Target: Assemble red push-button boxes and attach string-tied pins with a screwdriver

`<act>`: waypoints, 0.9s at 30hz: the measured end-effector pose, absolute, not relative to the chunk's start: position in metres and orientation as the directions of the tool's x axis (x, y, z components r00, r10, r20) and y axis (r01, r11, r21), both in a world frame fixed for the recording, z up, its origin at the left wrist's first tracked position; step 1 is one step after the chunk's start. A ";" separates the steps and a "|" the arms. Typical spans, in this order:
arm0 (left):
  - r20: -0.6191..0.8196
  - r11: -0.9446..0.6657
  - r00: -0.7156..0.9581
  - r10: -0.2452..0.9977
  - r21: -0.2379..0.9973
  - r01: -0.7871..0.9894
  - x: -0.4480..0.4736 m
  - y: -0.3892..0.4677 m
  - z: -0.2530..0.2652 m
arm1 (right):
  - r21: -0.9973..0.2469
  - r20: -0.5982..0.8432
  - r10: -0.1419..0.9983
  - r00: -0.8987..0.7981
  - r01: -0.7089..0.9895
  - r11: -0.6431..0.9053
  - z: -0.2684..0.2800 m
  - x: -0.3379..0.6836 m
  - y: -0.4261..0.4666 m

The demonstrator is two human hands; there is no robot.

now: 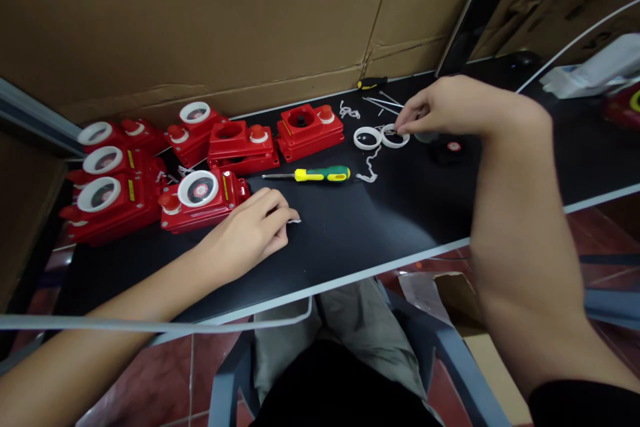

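Note:
My left hand (263,223) rests on the black tabletop with its fingers curled. A small white scrap (295,220) pokes out at its fingertips. Just left of it sits a red alarm box (227,197) with a white-rimmed round window. My right hand (433,107) reaches down to a white ring (395,138), its fingers pinched together over the rim; what they hold, if anything, is hidden. Beside that ring lies a second white ring (367,139), with white cord (370,170) in front. Between the hands lies a yellow-and-green screwdriver (323,174), its tip pointing left.
Several more red boxes fill the left side, among them two with open round holes, one (310,132) at the back. Behind the rings are a small screwdriver (372,83), metal rods (383,101) and white cord (349,111). Cardboard (225,20) walls the back edge.

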State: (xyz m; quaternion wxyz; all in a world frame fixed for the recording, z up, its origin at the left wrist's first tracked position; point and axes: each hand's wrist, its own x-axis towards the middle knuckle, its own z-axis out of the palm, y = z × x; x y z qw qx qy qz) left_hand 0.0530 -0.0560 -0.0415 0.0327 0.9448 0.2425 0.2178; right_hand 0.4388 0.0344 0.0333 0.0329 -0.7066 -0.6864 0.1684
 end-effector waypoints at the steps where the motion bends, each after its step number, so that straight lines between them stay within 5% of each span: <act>1: 0.395 -0.881 0.788 0.472 0.174 0.441 0.053 -0.056 -0.041 | -0.287 -0.211 0.978 -0.003 0.956 -0.059 0.031 0.437 0.035; 8: 0.386 -0.878 0.790 0.476 0.254 0.406 0.054 -0.059 -0.038 | -0.251 -0.091 0.989 -0.114 0.964 0.088 0.023 0.426 0.038; 27: 0.328 -0.776 0.747 0.579 0.504 0.379 0.055 -0.064 -0.030 | -0.216 0.027 0.986 -0.162 0.962 0.164 -0.010 0.444 0.063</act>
